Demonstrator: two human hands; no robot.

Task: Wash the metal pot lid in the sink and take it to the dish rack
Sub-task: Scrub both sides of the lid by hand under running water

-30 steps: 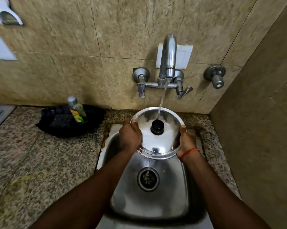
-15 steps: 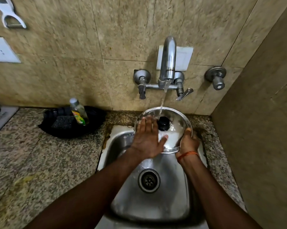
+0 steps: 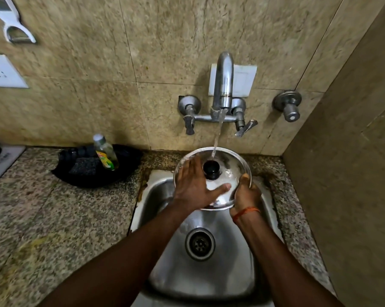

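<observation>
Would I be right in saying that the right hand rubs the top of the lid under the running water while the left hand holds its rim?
Not quite: the hands are swapped. The head view shows the left hand spread flat on the lid, rubbing its top under the running water, while the right hand holds the rim.

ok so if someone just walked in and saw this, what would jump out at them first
The metal pot lid held over the sink, with tap water running onto it near its black knob. The left hand lies flat on the lid's face while the right hand grips its rim. To the left on the granite counter, a soap bottle stands in a black tray.
</observation>
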